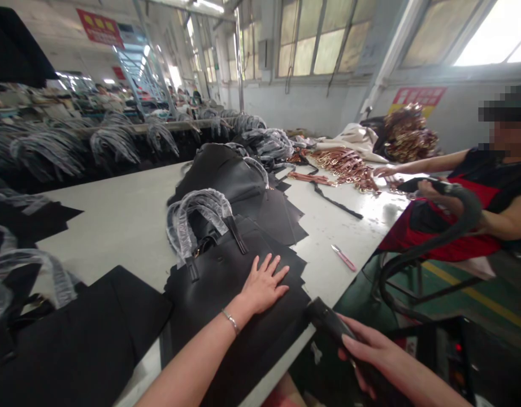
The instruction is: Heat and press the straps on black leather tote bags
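Observation:
A black leather handbag (218, 271) lies flat on the white table (116, 215), its handles (192, 215) wrapped in clear plastic. My left hand (264, 285) rests flat on the bag's side, fingers spread. My right hand (366, 353) grips a black tool handle (328, 322) at the table's near edge, just right of the bag. Black leather panels lie stacked under the bag.
More black bags (230, 169) and panels stretch along the table. A pink-handled tool (344, 258) lies near the right edge. A seated person (476, 192) at the right holds a black hose beside brown straps (345, 164). Rows of wrapped handles (112, 141) hang at the left.

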`<state>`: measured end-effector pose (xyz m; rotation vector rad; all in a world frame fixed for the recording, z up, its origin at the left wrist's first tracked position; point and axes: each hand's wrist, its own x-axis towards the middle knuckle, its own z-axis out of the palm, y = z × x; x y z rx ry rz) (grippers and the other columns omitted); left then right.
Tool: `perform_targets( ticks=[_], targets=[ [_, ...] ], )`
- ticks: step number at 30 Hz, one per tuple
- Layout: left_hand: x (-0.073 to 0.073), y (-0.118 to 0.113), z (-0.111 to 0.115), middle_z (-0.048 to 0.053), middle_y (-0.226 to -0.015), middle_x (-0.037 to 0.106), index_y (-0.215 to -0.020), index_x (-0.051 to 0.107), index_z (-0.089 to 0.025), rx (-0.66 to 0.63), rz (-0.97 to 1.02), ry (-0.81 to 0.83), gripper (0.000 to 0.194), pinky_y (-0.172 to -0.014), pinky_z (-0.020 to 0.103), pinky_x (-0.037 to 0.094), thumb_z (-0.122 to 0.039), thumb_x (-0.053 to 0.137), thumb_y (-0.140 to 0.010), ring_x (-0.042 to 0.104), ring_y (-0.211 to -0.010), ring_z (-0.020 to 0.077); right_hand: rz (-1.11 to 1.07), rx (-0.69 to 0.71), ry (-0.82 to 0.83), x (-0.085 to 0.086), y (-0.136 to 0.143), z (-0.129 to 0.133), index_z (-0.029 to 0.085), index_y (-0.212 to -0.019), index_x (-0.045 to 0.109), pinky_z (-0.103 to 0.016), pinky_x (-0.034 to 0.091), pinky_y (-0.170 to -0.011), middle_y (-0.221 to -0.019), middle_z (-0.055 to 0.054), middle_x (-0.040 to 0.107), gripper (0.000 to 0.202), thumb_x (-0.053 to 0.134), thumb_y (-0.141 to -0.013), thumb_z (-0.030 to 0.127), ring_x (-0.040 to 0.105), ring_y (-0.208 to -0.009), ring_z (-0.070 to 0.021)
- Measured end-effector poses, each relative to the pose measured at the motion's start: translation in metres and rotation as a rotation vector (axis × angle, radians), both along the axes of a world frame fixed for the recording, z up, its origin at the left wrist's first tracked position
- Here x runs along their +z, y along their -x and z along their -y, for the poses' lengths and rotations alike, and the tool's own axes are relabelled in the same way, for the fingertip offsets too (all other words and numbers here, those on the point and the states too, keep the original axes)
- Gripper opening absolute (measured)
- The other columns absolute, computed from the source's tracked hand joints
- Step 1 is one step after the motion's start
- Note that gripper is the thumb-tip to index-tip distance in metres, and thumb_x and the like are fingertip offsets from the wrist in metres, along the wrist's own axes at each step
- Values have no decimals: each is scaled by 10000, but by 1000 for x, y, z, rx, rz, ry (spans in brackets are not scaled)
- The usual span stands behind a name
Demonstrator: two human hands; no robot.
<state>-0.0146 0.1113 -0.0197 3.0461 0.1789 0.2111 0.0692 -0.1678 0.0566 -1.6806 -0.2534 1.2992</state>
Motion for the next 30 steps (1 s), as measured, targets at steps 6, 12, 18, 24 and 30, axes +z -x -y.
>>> perform_targets(
  ticks=[6, 12, 18, 24, 30],
  targets=[
    [0, 1, -2, 64, -1541, 283, -1403, 389, -392, -44, -17, 4, 486, -1083, 650, 148, -552, 345, -946, 192, -1415, 348, 65, -44, -66, 10, -15, -49, 211, -1273, 483, -172, 448, -370, -738, 9, 617, 466, 577, -863, 414, 570, -434, -88],
    [-1, 6, -1, 86, -1522, 314, -1375, 437, -375, -40, 16, 45, 478, -1073, 668, 145, -560, 351, -942, 198, -1410, 356, 146, -45, -5, 25, -14, -27, 226, -1355, 434, -178, 451, -373, -784, 1, 643, 608, 637, -817, 425, 576, -444, -90],
    [-2, 6, 0, 106, -1509, 336, -1353, 464, -365, -32, 19, 69, 459, -1044, 710, 136, -545, 369, -941, 215, -1400, 379, -35, 40, 71, 19, 18, 8, 256, -1386, 423, -171, 436, -363, -786, 0, 656, 640, 625, -821, 481, 593, -438, -90],
    [-1, 9, -1, 98, -1510, 338, -1343, 474, -366, -48, 8, 90, 445, -1044, 712, 132, -532, 385, -939, 218, -1402, 375, 111, -104, -11, 25, 4, -25, 230, -1311, 459, -177, 462, -378, -766, -1, 660, 539, 618, -838, 434, 589, -450, -98],
    [5, 20, 1, 116, -1494, 358, -1328, 484, -352, -71, 23, 87, 439, -1031, 715, 175, -516, 435, -924, 252, -1387, 382, 77, 0, 22, 29, -19, -44, 201, -1182, 521, -164, 451, -351, -727, 0, 658, 375, 585, -870, 400, 583, -421, -91]
  ],
)
